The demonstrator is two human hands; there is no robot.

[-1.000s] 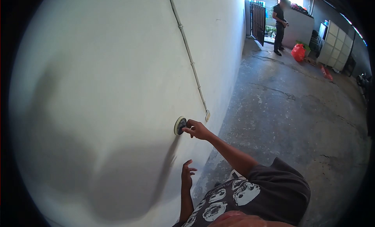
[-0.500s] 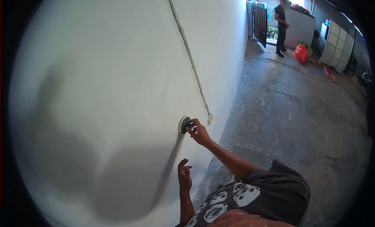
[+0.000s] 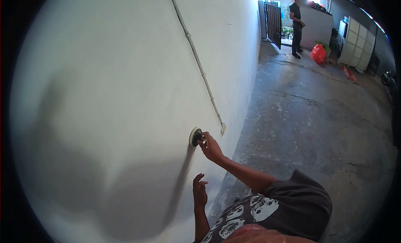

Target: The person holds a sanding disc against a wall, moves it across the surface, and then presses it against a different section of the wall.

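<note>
no writing can be read anywhere; your dark t-shirt [image 3: 267, 205] carries only a print of pale round faces. to the left of both your hands rises one white wall [image 3: 104, 96], and to their right spreads one cracked concrete floor [image 3: 317, 117]. one thin conduit [image 3: 196, 61] runs down the wall and ends in one small white box [image 3: 223, 128], just right of your right hand [image 3: 211, 147] and slightly above it. far beyond your hands one person in dark clothes [image 3: 296, 27] stands by one dark metal gate [image 3: 274, 22], with one red bag [image 3: 318, 53] and one white panelled cabinet [image 3: 359, 44] further right. one round sanding disc [image 3: 194, 137] with a dark knob sits flat on the wall. your right arm is stretched forward, and that hand's fingertips are pinched together on the knob. your left hand [image 3: 200, 192] is raised below the right one, close to the wall, fingers spread apart and loosely curled, holding nothing; whether it touches the wall you cannot tell.
</note>
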